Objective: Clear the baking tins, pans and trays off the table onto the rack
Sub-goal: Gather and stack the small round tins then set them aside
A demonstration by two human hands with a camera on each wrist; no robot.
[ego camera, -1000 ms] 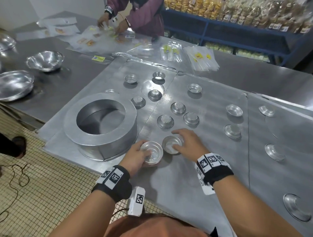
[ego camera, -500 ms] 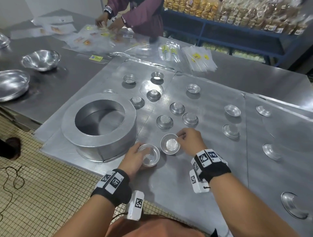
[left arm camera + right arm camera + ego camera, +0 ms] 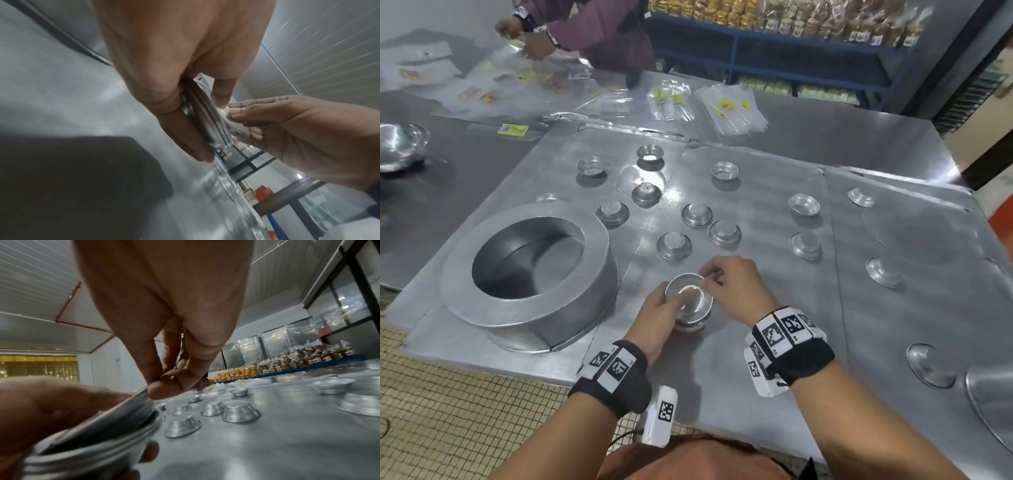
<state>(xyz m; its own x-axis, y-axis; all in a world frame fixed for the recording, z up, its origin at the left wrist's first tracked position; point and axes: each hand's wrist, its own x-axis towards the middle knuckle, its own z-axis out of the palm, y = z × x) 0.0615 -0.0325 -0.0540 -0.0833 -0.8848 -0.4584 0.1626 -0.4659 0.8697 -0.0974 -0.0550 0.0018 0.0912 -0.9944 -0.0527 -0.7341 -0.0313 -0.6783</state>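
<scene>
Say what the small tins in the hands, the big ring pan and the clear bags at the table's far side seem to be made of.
Small tins: thin aluminium by the look, dull silver, soft highlights, rolled rims.
Ring pan: sheet metal, probably aluminium, matte grey with a visible wall seam.
Clear bags: glossy see-through plastic film, yellow labels.

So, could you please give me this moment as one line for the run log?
left hand: holds stack of small round aluminium tins | right hand: pinches top tin's rim, nesting it | rack: unseen
</scene>
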